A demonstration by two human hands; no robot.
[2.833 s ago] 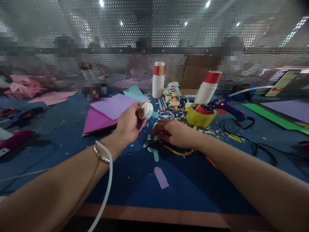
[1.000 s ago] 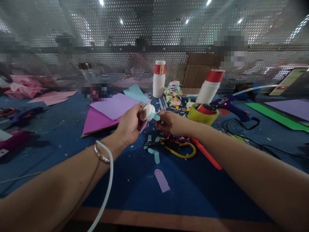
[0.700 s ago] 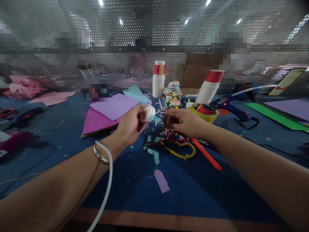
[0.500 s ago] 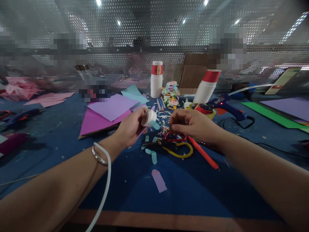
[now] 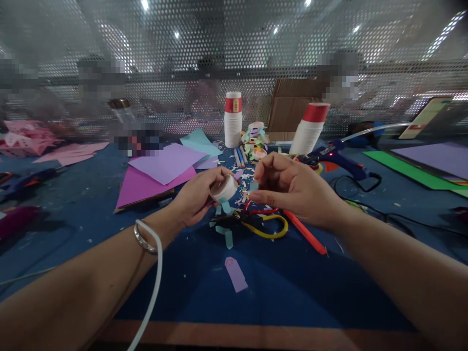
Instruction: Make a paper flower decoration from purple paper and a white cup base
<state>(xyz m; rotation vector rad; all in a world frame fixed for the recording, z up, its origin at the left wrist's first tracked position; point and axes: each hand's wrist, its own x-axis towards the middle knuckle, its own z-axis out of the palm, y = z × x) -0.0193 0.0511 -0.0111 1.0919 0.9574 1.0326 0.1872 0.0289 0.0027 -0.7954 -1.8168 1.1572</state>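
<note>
One left hand (image 5: 195, 197), one right hand (image 5: 292, 187), one pair of scissors (image 5: 237, 216)
Two stacks of paper cups (image 5: 233, 122), one red pen (image 5: 307, 233), one round white piece (image 5: 224, 187), one silver bracelet (image 5: 144, 240), one lilac tag (image 5: 236, 275), one magenta sheet (image 5: 139, 187), one upright cardboard panel (image 5: 292, 102), at least one glue gun (image 5: 343, 161); the coloured scraps (image 5: 248, 181) are too many to count

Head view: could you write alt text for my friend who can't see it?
A person's left hand holds a round white piece with a blue strip on it; the right hand, nearby, seems to hold a blue scrap. Scissors lie on a blue table, with two paper-cup stacks farther back.
</note>
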